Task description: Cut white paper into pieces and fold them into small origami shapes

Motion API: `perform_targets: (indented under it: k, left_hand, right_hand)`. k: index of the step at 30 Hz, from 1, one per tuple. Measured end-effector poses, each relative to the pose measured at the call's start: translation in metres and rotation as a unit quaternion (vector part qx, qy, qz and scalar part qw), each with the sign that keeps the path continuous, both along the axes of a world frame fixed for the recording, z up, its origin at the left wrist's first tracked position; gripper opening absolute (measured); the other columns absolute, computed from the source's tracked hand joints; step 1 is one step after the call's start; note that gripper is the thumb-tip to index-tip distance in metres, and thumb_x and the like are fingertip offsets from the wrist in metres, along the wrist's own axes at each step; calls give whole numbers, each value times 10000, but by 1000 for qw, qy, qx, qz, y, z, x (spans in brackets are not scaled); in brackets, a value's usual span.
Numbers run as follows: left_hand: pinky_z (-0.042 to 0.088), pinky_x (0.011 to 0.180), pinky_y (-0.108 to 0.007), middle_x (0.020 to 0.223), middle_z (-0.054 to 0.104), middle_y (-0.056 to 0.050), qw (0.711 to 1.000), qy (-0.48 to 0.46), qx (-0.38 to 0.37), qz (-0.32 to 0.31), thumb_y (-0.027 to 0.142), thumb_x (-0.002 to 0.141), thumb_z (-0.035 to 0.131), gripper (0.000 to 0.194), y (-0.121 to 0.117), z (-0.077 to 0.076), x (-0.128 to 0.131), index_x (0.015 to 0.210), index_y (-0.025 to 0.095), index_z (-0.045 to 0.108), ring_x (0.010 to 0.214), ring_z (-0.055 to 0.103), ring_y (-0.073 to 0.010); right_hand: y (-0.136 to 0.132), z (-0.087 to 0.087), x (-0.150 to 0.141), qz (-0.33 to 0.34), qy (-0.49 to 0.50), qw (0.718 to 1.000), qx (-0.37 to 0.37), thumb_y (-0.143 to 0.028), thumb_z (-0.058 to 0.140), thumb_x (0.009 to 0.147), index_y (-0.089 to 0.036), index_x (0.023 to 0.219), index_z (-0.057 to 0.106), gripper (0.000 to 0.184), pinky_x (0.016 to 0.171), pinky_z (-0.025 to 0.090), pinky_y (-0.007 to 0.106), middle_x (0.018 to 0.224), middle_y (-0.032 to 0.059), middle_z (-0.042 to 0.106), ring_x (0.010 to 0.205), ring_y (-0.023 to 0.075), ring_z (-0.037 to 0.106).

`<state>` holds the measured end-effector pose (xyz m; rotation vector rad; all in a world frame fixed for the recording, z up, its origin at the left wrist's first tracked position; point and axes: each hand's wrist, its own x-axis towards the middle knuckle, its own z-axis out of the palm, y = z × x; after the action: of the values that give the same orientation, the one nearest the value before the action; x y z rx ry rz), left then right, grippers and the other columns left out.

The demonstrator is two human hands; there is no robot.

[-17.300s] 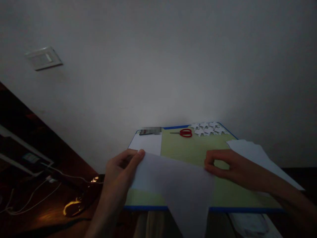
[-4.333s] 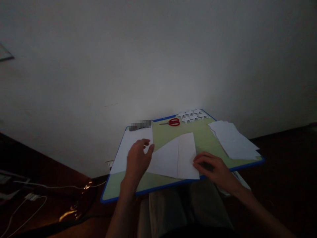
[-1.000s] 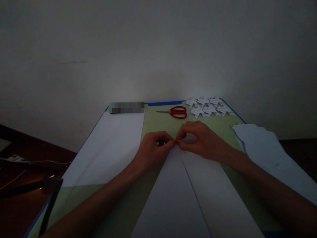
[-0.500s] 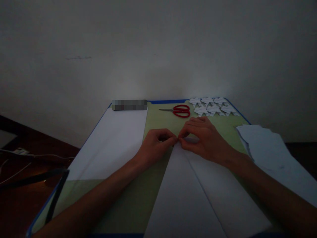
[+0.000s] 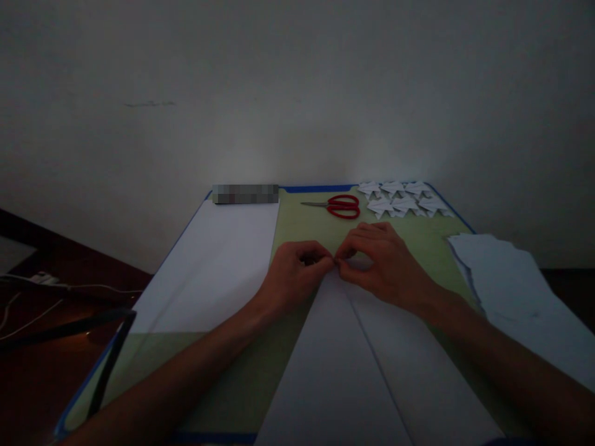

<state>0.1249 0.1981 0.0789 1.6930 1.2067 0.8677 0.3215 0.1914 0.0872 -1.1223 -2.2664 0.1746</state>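
Folded white sheet [image 5: 353, 365], one: found at the middle of the tabletop [image 5: 232, 390], narrowed to a point at its far end and run past the lower edge of the view. It was marked by a dark slanting seam between two panels.

Left hand [image 5: 297, 272]: narrowed to a pinch, thumb and finger brought together at the sheet's far point. Right hand [image 5: 383, 266]: likewise pinched, set against the left at the same point. What was gripped between the fingertips was too small to be made out.

Change noted: about four seconds earlier the hands were held apart, with the sheet laid broad and creased between them; now both were gathered at one tip. By judgement, close attention was being given to the sharpness of that corner. Since half a second earlier, little was altered.

Also recorded: red-handled scissors [image 5: 331, 205], laid beyond the hands; six white paper shapes [image 5: 403, 206], arranged in two rows at the far right corner; loose papers [image 5: 520, 291], piled at the right; plain white paper [image 5: 209, 266], spread at the left.
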Motion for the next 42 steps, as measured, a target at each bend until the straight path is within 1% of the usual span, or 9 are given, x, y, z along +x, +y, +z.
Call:
perform_targets:
  k: [9, 15, 22, 24, 26, 28, 33, 37, 42]
  left_hand:
    - [462, 676, -270, 730, 732, -5, 999, -34, 8, 22, 220, 807, 681, 109, 0, -6, 0, 746, 168, 755, 702, 638, -149]
    - [460, 676, -269, 752, 744, -10, 1000, -17, 20, 18, 243, 848, 696, 127, 4, -3, -2, 775, 166, 766, 709, 626, -150]
    - [460, 687, -268, 743, 729, -6, 999, -13, 28, 14, 240, 877, 683, 151, 4, -3, -1, 772, 159, 754, 714, 619, -145]
    - [468, 695, -271, 769, 742, -14, 999, -11, 30, 13, 257, 889, 681, 158, 4, -4, -1, 795, 158, 760, 725, 630, -148]
    - [475, 694, -276, 798, 758, -23, 999, -4, 36, 9, 275, 900, 675, 165, 4, -5, -2, 832, 160, 771, 730, 639, -152]
    - [478, 682, -278, 810, 766, -27, 999, 6, 44, 2, 292, 908, 670, 174, 4, -6, -3, 859, 167, 780, 732, 645, -157]
    - [499, 679, -278, 839, 781, -34, 998, 20, 56, -27, 320, 911, 669, 185, 3, -5, -5, 883, 177, 784, 765, 665, -169]
    - [519, 679, -277, 828, 778, -37, 998, 22, 52, -35, 288, 887, 673, 154, 3, -5, -5, 871, 177, 779, 758, 674, -170]
    - [508, 657, -267, 799, 764, -29, 997, 18, 59, -35, 268, 863, 679, 130, 2, -7, -4, 838, 177, 769, 725, 649, -158]
  right_hand:
    - [-3, -4, -6, -32, 18, 999, 32, -158, 726, 875, -225, 807, 695, 100, 862, 346, 406, 801, -11, 739, 853, 227, 669]
    - [2, -3, 2, -11, 23, 1000, 4, -175, 726, 928, -222, 880, 720, 68, 873, 382, 399, 848, -4, 750, 882, 225, 689]
    - [1, -3, 1, -9, -20, 998, 61, -188, 703, 956, -193, 893, 687, 65, 904, 365, 450, 897, 32, 763, 919, 262, 691]
    - [1, -2, 2, -9, -12, 999, 49, -196, 694, 963, -198, 898, 693, 65, 896, 377, 449, 902, 31, 766, 927, 262, 696]
    - [2, -1, 5, -17, 0, 1000, 14, -224, 703, 957, -209, 936, 715, 28, 899, 397, 448, 932, 30, 773, 953, 264, 703]
    - [3, 0, 9, -21, 7, 999, -24, -261, 720, 943, -216, 965, 739, 54, 909, 419, 452, 959, 32, 784, 969, 267, 710]
    - [7, 3, 15, -5, 27, 996, -91, -294, 712, 939, -199, 863, 753, 128, 787, 474, 385, 859, 37, 782, 823, 227, 710]
    - [6, 5, 14, -4, 33, 994, -100, -269, 715, 924, -208, 833, 750, 116, 746, 467, 363, 828, 30, 776, 790, 212, 701]
    - [3, 6, 13, 8, 48, 995, -92, -223, 733, 902, -224, 861, 764, 52, 781, 474, 357, 849, 12, 787, 818, 204, 712]
